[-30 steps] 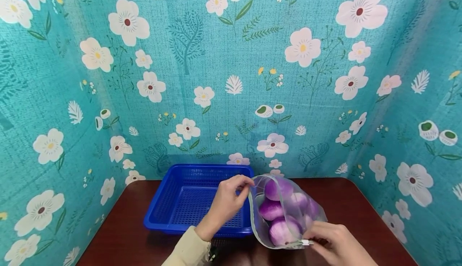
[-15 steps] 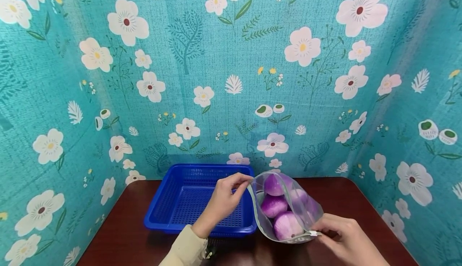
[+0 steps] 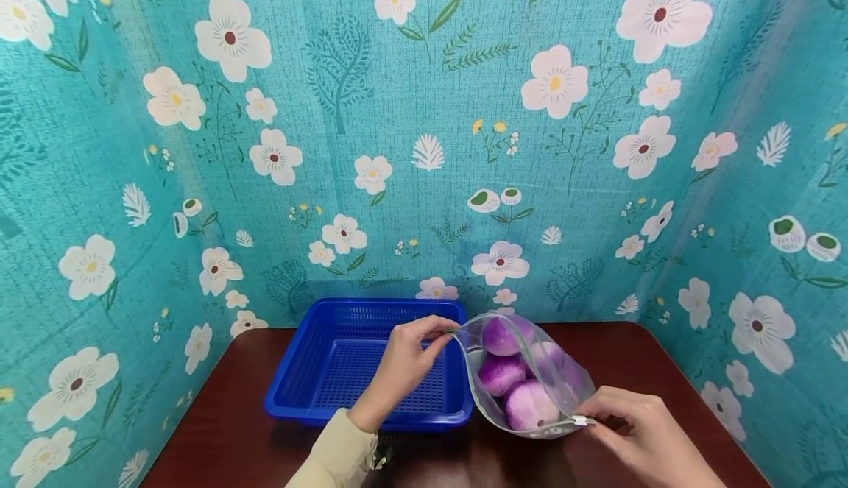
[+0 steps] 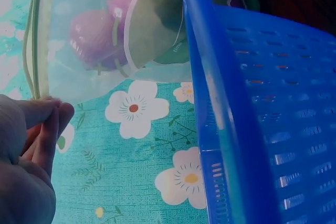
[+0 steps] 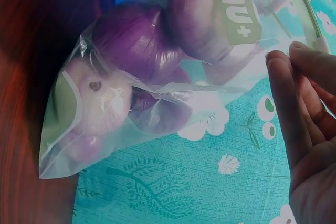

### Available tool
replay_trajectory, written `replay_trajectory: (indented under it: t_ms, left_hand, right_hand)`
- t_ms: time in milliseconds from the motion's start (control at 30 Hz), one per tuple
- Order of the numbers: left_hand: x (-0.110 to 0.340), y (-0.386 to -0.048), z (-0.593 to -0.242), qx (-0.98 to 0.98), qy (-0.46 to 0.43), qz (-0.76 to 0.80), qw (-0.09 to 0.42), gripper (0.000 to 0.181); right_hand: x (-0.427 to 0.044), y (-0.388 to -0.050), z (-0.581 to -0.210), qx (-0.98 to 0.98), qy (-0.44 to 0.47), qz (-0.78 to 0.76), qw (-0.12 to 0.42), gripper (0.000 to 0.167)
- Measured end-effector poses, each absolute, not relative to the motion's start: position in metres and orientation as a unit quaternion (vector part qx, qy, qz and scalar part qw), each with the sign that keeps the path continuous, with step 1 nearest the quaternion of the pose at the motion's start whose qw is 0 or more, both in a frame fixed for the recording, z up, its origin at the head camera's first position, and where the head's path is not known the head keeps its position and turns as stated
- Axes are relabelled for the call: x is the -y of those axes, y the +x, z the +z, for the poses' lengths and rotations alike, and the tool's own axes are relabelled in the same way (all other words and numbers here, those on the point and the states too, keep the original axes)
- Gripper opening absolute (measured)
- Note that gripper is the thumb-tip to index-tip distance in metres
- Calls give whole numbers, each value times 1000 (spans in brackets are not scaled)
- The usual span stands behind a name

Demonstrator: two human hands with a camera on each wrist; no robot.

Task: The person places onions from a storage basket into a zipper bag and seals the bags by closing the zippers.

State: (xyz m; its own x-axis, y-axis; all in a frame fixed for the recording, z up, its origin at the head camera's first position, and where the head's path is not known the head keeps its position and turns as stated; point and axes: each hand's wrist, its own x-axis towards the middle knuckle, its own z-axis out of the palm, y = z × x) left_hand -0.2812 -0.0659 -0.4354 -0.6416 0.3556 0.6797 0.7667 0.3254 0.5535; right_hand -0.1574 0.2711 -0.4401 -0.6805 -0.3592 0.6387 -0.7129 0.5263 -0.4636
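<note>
A clear zip bag (image 3: pixel 573 370) of purple onions (image 3: pixel 530 405) stands with its mouth spread toward the person. My left hand (image 3: pixel 407 359) pinches the left corner of its rim between thumb and fingers, above the basket's right edge. On the other side, my right hand (image 3: pixel 639 429) pinches the rim's right corner, close to a white slider (image 3: pixel 580 420). Several onions show through the plastic in the right wrist view, where the bag (image 5: pixel 220 85) carries green printing. The left wrist view shows the thumb and fingers (image 4: pixel 44 114) meeting at the bag's zip strip.
A blue plastic basket (image 3: pixel 278 400) with perforated walls stands left of the bag on the dark red-brown table (image 3: pixel 225 429). Its bare bottom shows. Floral turquoise cloth (image 3: pixel 424 142) closes off the back and both sides.
The right hand has moved a little right, widening the bag's mouth. The left hand has shifted slightly left with its corner. The onions inside show more openly.
</note>
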Motion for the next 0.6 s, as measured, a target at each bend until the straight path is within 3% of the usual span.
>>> replay_trajectory:
  t_ms: [600]
  left_hand:
    - [66, -282, -400, 764, -376, -448, 272, 16]
  right_hand:
    - [-291, -151, -402, 859, 175, 351, 328, 46]
